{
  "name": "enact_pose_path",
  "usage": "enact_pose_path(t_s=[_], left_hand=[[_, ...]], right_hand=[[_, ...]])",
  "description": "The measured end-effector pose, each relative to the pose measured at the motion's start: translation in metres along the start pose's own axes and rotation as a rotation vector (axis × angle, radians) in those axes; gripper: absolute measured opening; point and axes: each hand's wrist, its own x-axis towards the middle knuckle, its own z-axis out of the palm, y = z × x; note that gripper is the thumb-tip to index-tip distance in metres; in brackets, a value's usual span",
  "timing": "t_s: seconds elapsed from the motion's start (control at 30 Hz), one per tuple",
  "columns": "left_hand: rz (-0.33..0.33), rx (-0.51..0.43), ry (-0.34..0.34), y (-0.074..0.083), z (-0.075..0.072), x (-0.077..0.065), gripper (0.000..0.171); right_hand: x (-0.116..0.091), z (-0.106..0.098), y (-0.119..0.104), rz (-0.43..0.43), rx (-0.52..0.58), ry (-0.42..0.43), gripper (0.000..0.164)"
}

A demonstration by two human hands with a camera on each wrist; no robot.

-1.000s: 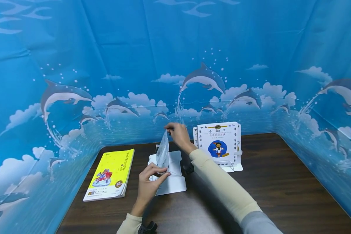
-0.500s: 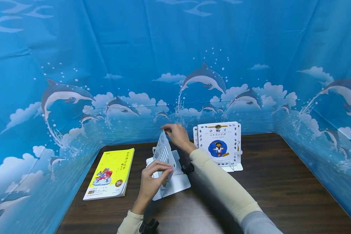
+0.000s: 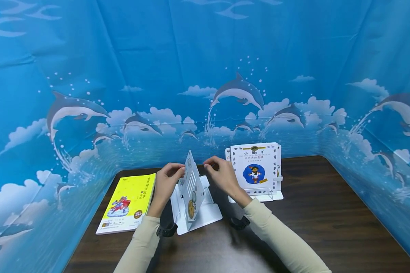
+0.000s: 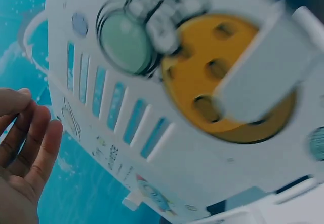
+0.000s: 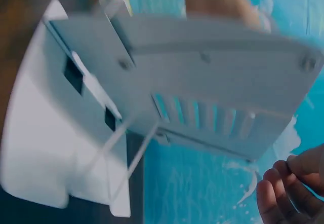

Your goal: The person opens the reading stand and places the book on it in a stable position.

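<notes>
A white book stand (image 3: pixel 193 189) stands turned on the table, its slotted panel raised at a slant. The panel's printed face (image 4: pixel 126 102) shows a spaceman and a yellow-orange moon in the left wrist view; its plain back (image 5: pixel 212 77) fills the right wrist view. My left hand (image 3: pixel 166 181) is at the printed side, near the panel's upper part, fingers bent loosely around nothing. On the back side, my right hand (image 3: pixel 222 175) hovers apart from the panel, thumb and fingertips close together, no object visible between them.
A yellow book (image 3: pixel 130 201) lies flat at left, close to my left forearm. Behind my right wrist, a white picture book (image 3: pixel 254 167) leans on another white stand (image 3: pixel 276 195). The dark wooden table (image 3: pixel 328 212) ends at a blue dolphin curtain (image 3: pixel 198 76).
The stand has turned, and its panel's printed face shows more. My right hand has released the top edge and moved right and down. My left hand left the panel's near edge and moved farther away.
</notes>
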Motion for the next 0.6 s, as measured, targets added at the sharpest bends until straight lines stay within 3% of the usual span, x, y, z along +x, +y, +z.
enact_pose_path(t_s=[0.3, 0.6], left_hand=[[-0.101, 0.018, -0.054, -0.014, 0.005, 0.039, 0.028], [-0.252, 0.022, -0.258, -0.029, 0.008, 0.054, 0.046]], right_hand=[[-0.063, -0.002, -0.020, 0.153, 0.229, -0.054, 0.019], [-0.086, 0.011, -0.036, 0.202, 0.249, -0.115, 0.033]])
